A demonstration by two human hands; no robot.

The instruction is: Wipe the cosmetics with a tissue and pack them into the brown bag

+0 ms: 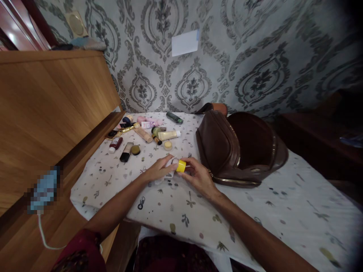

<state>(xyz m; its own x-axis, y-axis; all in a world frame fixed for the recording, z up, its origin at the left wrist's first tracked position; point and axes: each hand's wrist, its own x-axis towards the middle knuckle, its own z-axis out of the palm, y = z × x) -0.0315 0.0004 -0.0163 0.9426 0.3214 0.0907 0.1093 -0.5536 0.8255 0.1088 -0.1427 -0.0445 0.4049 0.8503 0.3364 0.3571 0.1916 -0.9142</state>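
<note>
My left hand (159, 169) is wrapped round a small white tube (171, 169) just above a bed sheet printed with small leaves (181, 211). The fingers of my right hand (198, 174) pinch the tube's yellow cap (180, 166). Both hands meet in the middle of the view, close to a brown leather bag (238, 147) lying open to their right.
Several cosmetic tubes, bottles and small jars (144, 134) lie scattered on the sheet beyond my hands. A wooden headboard (48, 113) and ledge run along the left, with a blurred device on a white cable (44, 192). Patterned wallpaper (255, 56) stands behind.
</note>
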